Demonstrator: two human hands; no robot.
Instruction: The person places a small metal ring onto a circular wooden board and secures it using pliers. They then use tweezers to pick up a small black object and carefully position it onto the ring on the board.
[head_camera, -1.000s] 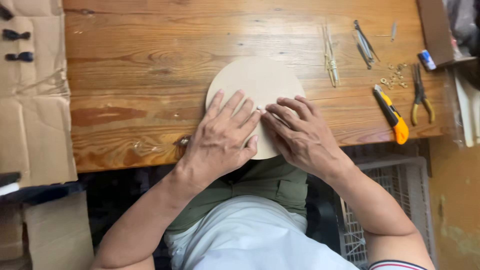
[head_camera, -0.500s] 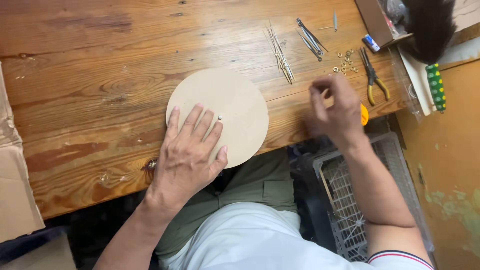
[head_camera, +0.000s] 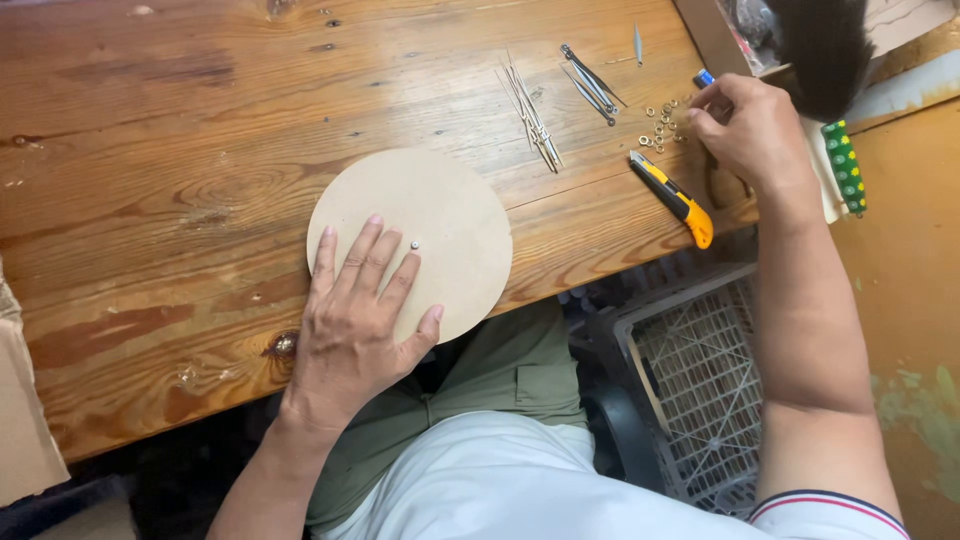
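Since half a second back, right hand has shifted off the yellow utility knife and is now sitting up by the little pile of brass nuts, fingertips pinched together right at its edge, though I can't tell if there's actually a nut in that grip. Left hand hasn't budged.

Wooden counter is carrying everything. Round board disc is lying flat at the near edge, hanging over it a bit, and the left hand is pressing down on its lower left part, fingers spread flat, grip wide open and holding nothing. A tiny metal stud is poking out of the disc just beside the index fingertip.

Knife is lying just below the right grip, near the counter edge. Left of that grip, a bundle of thin metal rods and some dark tweezers are lying further back.
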